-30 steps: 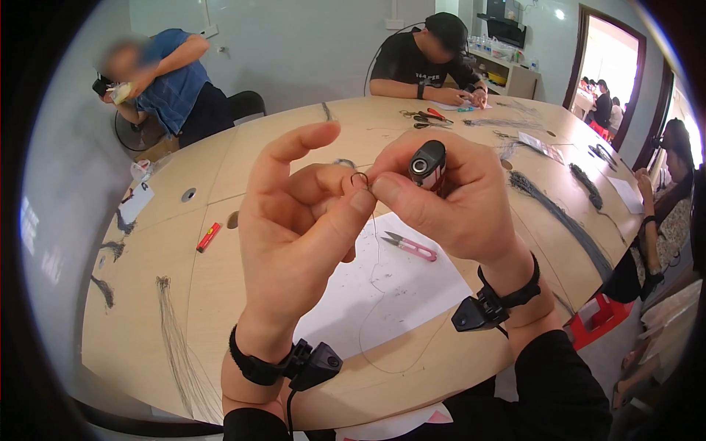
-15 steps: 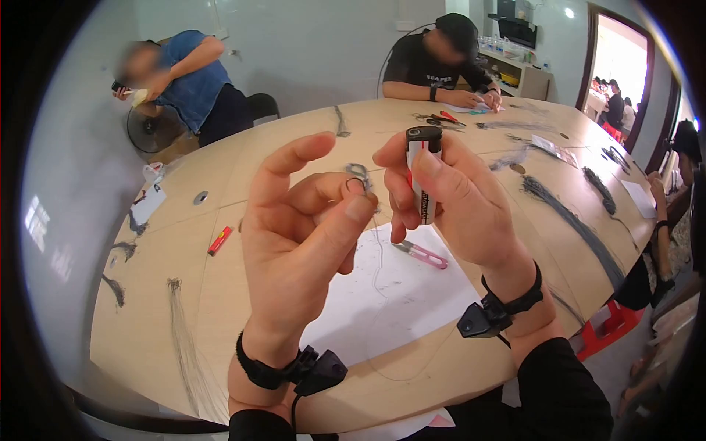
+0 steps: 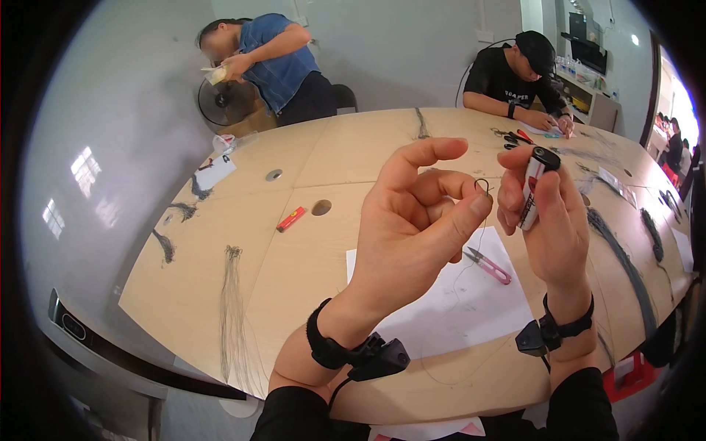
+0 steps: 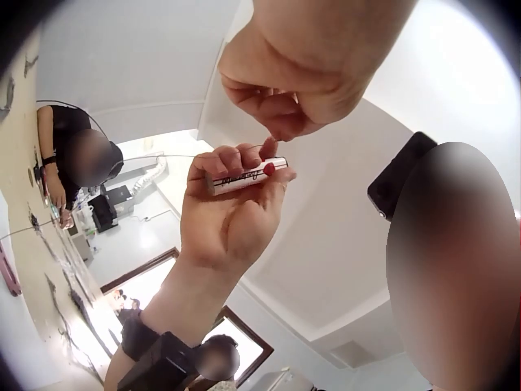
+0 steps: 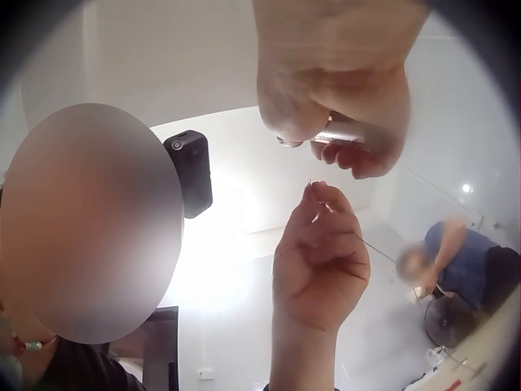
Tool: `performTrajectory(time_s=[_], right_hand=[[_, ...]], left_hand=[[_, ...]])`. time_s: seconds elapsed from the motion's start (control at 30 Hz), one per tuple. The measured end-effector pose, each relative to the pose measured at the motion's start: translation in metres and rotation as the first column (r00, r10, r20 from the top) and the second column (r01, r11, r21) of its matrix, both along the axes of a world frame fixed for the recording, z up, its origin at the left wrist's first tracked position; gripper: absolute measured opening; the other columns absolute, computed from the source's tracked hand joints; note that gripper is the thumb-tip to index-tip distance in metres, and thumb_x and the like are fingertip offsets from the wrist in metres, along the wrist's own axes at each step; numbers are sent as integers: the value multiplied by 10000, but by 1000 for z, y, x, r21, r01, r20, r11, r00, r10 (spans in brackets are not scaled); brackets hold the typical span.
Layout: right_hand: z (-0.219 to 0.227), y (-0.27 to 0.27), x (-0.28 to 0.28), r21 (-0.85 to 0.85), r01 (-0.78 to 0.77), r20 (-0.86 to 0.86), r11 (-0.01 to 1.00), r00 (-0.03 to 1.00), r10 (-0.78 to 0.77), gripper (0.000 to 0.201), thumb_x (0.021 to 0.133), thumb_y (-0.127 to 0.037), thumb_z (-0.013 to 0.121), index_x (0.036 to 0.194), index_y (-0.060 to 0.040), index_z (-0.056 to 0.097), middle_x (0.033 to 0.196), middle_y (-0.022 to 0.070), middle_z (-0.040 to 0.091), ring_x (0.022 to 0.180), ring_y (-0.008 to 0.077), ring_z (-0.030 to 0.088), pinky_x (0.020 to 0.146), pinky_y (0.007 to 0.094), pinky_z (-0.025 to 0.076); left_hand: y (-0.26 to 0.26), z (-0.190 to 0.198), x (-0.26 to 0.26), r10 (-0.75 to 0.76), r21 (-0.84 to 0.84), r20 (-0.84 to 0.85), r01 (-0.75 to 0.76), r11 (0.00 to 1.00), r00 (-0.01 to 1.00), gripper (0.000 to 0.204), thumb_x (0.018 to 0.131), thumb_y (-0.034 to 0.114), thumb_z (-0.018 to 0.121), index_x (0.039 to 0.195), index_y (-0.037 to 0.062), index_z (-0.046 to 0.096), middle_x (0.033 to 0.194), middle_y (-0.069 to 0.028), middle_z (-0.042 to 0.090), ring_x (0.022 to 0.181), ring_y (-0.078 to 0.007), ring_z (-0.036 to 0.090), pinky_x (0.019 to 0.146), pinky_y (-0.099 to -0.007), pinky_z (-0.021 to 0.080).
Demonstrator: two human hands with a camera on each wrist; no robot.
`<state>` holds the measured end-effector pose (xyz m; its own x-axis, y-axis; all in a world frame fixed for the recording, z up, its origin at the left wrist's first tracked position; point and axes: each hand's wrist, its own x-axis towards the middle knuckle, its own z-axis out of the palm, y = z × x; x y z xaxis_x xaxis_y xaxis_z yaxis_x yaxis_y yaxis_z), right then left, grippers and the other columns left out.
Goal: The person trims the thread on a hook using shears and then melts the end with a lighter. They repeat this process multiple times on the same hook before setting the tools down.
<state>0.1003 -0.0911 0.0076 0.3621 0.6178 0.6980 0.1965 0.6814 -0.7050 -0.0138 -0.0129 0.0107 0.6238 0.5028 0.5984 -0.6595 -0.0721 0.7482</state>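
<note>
My left hand (image 3: pixel 419 228) pinches a small dark hook (image 3: pixel 482 184) between thumb and index finger, its curved part standing above the fingertips. A thin line (image 3: pixel 457 278) hangs from it over the white paper. Just right of it, my right hand (image 3: pixel 553 220) grips a white lighter with a black top (image 3: pixel 531 192), held nearly upright. The two hands are close but apart. In the left wrist view the lighter (image 4: pixel 244 176) lies across the right hand's fingers. In the right wrist view the left hand (image 5: pixel 321 261) has its thumb and index finger together.
Pink-handled snips (image 3: pixel 491 266) lie on the white paper (image 3: pixel 441 316). A red lighter (image 3: pixel 291 219) is near a round hole in the table (image 3: pixel 169 272). Bundles of dark line (image 3: pixel 232 316) lie left and right. One person sits across the table; another stands at the far left.
My right hand has moved away from the left fingertips and turned the lighter from pointing at the camera to nearly upright. The head view has turned left, so everything sits further right.
</note>
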Motion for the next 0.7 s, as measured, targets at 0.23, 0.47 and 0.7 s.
performTrajectory(time_s=[0.23, 0.47, 0.7], right_hand=[[5, -14, 8, -113, -160, -65, 981, 986, 153, 463, 857, -413, 282, 852, 11, 471, 567, -17, 376, 462, 37, 315, 429, 158, 259], [5, -12, 6, -293, -73, -6, 953, 997, 75, 627, 791, -583, 194, 662, -38, 476, 469, -19, 355, 403, 40, 289, 358, 168, 200], [8, -15, 9, -295, -344, -167, 892, 937, 306, 456, 851, -453, 256, 648, -71, 400, 539, -21, 382, 474, 40, 312, 418, 179, 247]], left_hand=[[-1, 1, -1, 16, 15, -35, -15, 1000, 999, 358, 747, -2, 531, 1065, -1, 368, 737, -50, 534, 511, -17, 448, 412, -135, 341], [-5, 1, 5, 48, -10, -26, -48, 999, 999, 356, 731, -23, 540, 1053, -1, 389, 739, -64, 550, 484, -31, 454, 371, -138, 324], [-4, -3, 8, 119, 80, -55, -114, 990, 991, 371, 758, -20, 502, 1101, 8, 364, 779, -66, 545, 440, 18, 361, 337, -104, 229]])
